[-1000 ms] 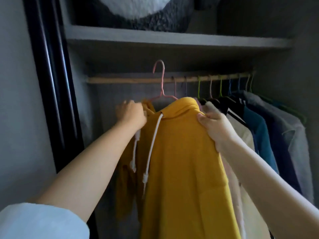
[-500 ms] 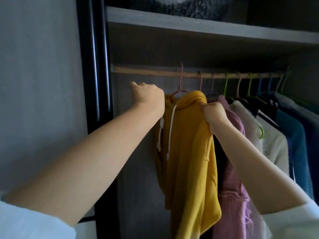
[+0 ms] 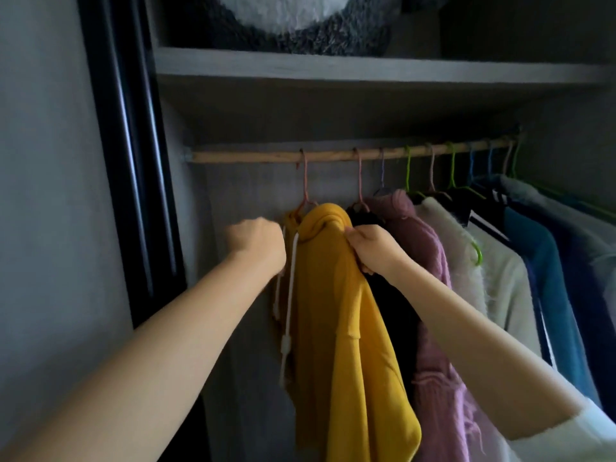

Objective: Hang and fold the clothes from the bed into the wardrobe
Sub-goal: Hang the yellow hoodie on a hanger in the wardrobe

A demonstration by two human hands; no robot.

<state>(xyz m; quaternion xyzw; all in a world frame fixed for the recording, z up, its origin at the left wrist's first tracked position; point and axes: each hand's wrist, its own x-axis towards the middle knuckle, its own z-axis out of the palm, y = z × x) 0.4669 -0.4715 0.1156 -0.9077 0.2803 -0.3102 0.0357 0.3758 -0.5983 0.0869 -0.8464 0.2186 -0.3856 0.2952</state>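
Observation:
A yellow hoodie (image 3: 346,315) with white drawstrings hangs on a pink hanger (image 3: 304,181), whose hook sits over the wooden rail (image 3: 253,157) of the wardrobe. My left hand (image 3: 258,243) is curled at the hoodie's left shoulder; its fingertips are hidden behind the back of the hand. My right hand (image 3: 375,250) pinches the yellow fabric at the hoodie's right shoulder, just below the hood.
Right of the hoodie the rail carries a black garment (image 3: 393,311), a pink knit sweater (image 3: 433,295), a white fluffy top (image 3: 496,288) and blue clothes (image 3: 550,278). A grey shelf (image 3: 366,70) above holds a furry dark item. The black door frame (image 3: 130,161) stands on the left.
The hanger's hook has gone from above and in front of the rail to resting on it. The hoodie has turned edge-on, and both hands have lowered a little with it.

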